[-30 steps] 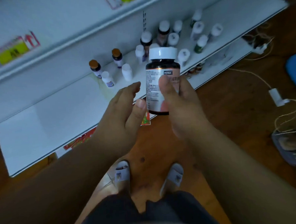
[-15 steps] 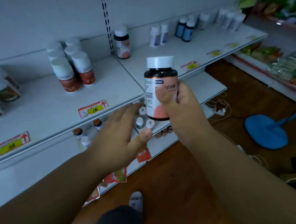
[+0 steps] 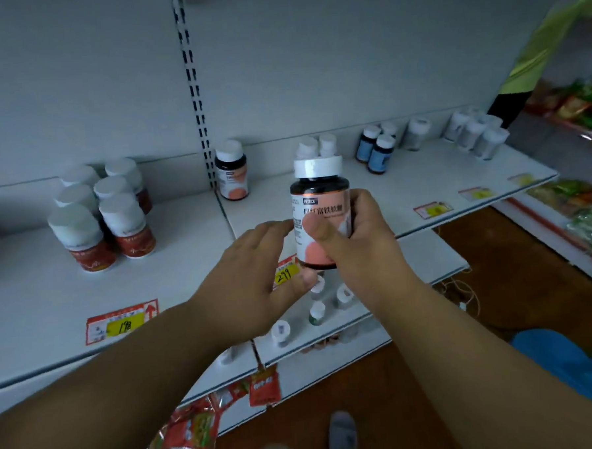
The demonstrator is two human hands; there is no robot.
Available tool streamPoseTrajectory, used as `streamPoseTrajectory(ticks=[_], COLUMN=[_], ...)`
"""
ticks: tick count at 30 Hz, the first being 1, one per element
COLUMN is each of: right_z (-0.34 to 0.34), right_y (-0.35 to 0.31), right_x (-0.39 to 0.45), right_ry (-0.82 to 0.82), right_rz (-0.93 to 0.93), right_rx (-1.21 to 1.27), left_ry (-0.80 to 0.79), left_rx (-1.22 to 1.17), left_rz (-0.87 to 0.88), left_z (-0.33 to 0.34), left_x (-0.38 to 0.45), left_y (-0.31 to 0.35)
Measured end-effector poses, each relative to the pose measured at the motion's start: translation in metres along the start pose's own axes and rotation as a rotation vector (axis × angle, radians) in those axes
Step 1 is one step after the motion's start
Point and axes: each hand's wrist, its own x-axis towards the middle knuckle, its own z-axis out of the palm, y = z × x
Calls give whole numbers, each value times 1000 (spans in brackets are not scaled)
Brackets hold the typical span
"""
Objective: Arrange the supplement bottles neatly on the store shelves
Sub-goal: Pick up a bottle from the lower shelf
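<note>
The white shelf (image 3: 371, 186) runs across the view behind everything. On it, left of the held bottle (image 3: 320, 216), stands a cluster of red-label bottles (image 3: 105, 213); a single matching bottle (image 3: 232, 174) stands behind and left of the held one, by the slotted upright (image 3: 193, 89). Blue bottles (image 3: 376, 149) stand behind and right of it. The right hand (image 3: 360, 241) grips the held bottle upright above the shelf edge, thumb across the label, fingers curled round the far side. The left hand (image 3: 253, 278) lies just left of it, fingers straight and loosely apart, fingertips touching its side. A yellow price tag (image 3: 287, 274) shows just below it
</note>
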Motion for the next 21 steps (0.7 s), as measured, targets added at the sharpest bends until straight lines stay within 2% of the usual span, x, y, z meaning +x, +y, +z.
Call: streamPoseTrajectory(ticks=[4,11,16,21], right_z=[-22,-20,7,29], right_y=[16,37,53,73], right_x=[55,134,182,223], right_ry=[-188,-345,-338,-287], right_rz=[-26,-18,-54,-34], right_rx=[-27,-77,-152,-216], left_ry=[51,47,118,174], left_rx=[72,104,365,466], left_rz=[-189,-515,-522,-472], left_z=[31,38,29,21], left_x=[29,61,92,129], left_y=[3,-1,-39,-76])
